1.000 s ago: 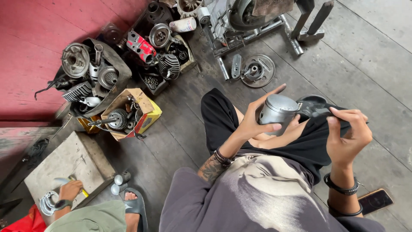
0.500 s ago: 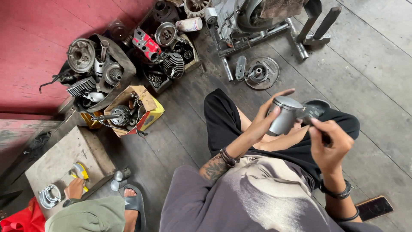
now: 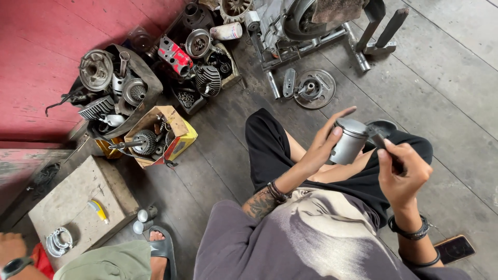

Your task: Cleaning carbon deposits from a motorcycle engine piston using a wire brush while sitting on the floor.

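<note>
Piston [image 3: 348, 141], a grey metal cylinder with a flat crown, sits upright above the person's lap, gripped at its side by the left hand [image 3: 322, 142], whose thumb and fingers wrap part-way round it while the index finger points up and away. The right hand [image 3: 402, 173] is closed round a thin dark tool [image 3: 381, 141] whose tip touches the piston's upper edge. Just behind the piston a round dark dish [image 3: 383, 126] lies on the wooden floor [image 3: 456, 78]. A phone [image 3: 453, 249] lies by the right elbow. Farther off, a round metal plate [image 3: 314, 88] rests near a motorcycle frame [image 3: 306, 26]. To the left, crates and a yellow cardboard box [image 3: 161, 136] hold engine parts, among them a finned cylinder [image 3: 208, 81]. At lower left a concrete slab [image 3: 67, 202] carries a yellow tube [image 3: 97, 210] and metal rings [image 3: 58, 241]; another person's hand [image 3: 11, 246] with a wristwatch is beside it.
</note>
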